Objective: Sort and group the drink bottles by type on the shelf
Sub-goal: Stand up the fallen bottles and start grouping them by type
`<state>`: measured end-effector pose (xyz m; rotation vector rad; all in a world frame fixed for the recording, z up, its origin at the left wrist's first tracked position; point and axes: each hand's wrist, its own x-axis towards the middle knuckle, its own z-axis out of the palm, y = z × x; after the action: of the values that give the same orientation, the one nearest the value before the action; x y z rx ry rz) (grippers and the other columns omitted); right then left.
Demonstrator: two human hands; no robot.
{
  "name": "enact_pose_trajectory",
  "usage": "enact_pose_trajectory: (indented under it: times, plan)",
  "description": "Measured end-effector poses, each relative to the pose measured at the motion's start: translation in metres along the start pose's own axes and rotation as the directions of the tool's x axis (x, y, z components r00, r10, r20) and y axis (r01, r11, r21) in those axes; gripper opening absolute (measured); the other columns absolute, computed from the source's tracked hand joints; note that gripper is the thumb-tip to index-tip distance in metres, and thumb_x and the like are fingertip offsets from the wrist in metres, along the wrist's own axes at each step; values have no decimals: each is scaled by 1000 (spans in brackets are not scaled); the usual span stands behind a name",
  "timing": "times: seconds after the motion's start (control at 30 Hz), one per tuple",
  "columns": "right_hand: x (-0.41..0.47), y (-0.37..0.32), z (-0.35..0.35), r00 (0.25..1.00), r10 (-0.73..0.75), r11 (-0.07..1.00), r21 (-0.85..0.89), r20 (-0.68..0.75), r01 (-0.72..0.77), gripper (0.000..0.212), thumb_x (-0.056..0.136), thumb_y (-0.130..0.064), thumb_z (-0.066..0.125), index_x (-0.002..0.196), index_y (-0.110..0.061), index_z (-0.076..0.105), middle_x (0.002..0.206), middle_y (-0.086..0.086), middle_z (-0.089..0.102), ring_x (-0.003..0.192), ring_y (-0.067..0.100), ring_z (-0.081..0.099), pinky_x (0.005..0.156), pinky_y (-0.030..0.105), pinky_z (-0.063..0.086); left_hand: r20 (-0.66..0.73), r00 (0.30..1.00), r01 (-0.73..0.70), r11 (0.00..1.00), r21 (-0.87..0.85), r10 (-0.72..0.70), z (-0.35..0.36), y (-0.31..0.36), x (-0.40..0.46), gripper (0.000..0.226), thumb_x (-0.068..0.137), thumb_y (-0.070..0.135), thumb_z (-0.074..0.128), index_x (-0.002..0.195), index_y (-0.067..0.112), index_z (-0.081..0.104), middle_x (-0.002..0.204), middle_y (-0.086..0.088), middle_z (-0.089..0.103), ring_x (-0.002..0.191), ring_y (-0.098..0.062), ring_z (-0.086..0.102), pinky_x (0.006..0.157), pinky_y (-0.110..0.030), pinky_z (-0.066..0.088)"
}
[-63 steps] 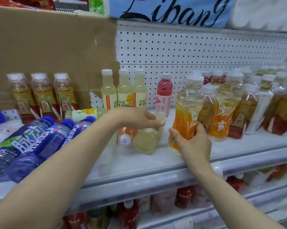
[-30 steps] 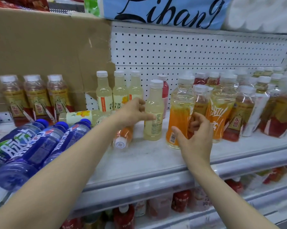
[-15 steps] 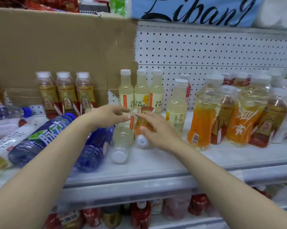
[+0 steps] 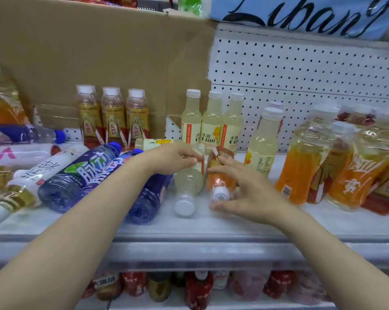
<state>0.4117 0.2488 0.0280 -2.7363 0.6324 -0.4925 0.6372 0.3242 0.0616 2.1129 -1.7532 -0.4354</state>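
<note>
two bare arms reach onto a white shelf (image 4: 211, 224) crowded with drinks. the left hand (image 4: 173, 156) has its fingers curled over the label end of a pale lemon bottle (image 4: 189, 186) that lies on its side, white cap toward the shelf's front edge. just beside it, touching along its length, lies an orange bottle (image 4: 219, 175) with a red and gold label, also cap forward; the right hand (image 4: 247, 191) arches over it with fingers spread and bent, fingertips touching the label and thumb low by the cap, a loose cupping hold rather than a tight grip. left of the hands, several blue bottles (image 4: 81, 177) lie on their sides, and farther left a white-labelled bottle (image 4: 30, 180) lies tipped too. at the back, three amber bottles (image 4: 113, 117) stand in a row against a sheet of cardboard (image 4: 99, 52), and three more lemon bottles (image 4: 211, 121) stand together before the pegboard (image 4: 301, 70). another pale bottle (image 4: 265, 142) stands alone right of the hands, near a cluster of upright orange drinks (image 4: 305, 159) on the right. red-labelled bottles (image 4: 198, 287) show on the shelf below.
</note>
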Motion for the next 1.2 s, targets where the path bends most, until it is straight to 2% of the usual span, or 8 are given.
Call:
enact_pose_trajectory:
  times: [0.1, 0.17, 0.27, 0.57, 0.77, 0.93, 1.07, 1.2]
  plan:
    - [-5, -8, -22, 978, -10, 997, 71, -209, 26, 77, 69, -70, 68, 135, -31, 64, 127, -15, 68, 114, 0, 62, 100, 28, 54, 4, 1000, -13, 1000, -19, 14, 0, 4, -2, 34, 106, 36, 48, 138, 38, 61, 152, 12, 46, 140, -14, 41, 109, -27, 28]
    - [-1, -11, -37, 918, 29, 990, 136, -395, 27, 63, 68, -70, 61, 114, -28, 72, 93, -21, 71, 80, -6, 64, 73, 13, 53, 15, 1000, -17, 999, -41, 18, -1, 6, -3, 34, 107, 35, 47, 138, 36, 61, 151, 12, 48, 139, -13, 42, 107, -26, 28]
    - [19, -7, -57, 849, 191, 966, 246, -492, -75, 49, 80, -65, 62, 105, -23, 69, 80, -12, 70, 63, 2, 67, 56, 26, 57, 42, 999, -11, 998, -66, 14, -2, 8, -4, 35, 107, 38, 45, 138, 38, 61, 154, 14, 43, 142, -12, 38, 108, -28, 25]
    - [27, 0, -46, 905, 159, 935, 355, -395, -10, 41, 99, -54, 55, 134, -34, 51, 111, -4, 70, 95, 8, 70, 84, 36, 61, 290, 953, -121, 986, 110, 85, -18, -7, -23, 78, 96, 0, 55, 141, 63, 43, 166, 22, 13, 152, -11, 20, 117, -32, 26]
    - [8, 7, -26, 885, 146, 884, 460, -443, 84, 63, 87, -63, 59, 143, -42, 39, 104, 0, 72, 98, 13, 71, 83, 38, 62, 350, 931, -241, 894, 377, 104, 1, 6, -11, 100, 86, 18, 78, 153, 59, 15, 168, 18, -9, 156, -13, -1, 124, -45, 16]
    - [-2, 4, -14, 878, 171, 897, 440, -447, 49, 88, 72, -64, 69, 148, -52, 27, 122, -15, 66, 99, -3, 67, 82, 10, 53, 272, 908, -417, 753, 509, 320, 11, 11, 8, 92, 75, 40, 87, 150, 37, 34, 163, 10, 31, 149, -15, 26, 123, -44, 25]
    - [-9, 9, -6, 892, 267, 890, 449, -366, -82, 98, 64, -67, 70, 150, -33, 39, 124, -15, 59, 116, 9, 60, 98, 32, 54, 179, 924, -383, 816, 432, 339, 12, 4, 6, 81, 78, 48, 82, 144, 29, 39, 141, 6, 53, 121, -13, 52, 105, -37, 45]
    - [-15, 10, -3, 894, 314, 871, 471, -319, -137, 90, 65, -62, 74, 145, -29, 48, 120, -18, 62, 113, 6, 60, 98, 29, 52, -147, 928, -337, 939, 65, 343, -11, 1, -2, 67, 88, 45, 72, 145, 28, 43, 130, 16, 56, 103, 6, 53, 92, -14, 45]
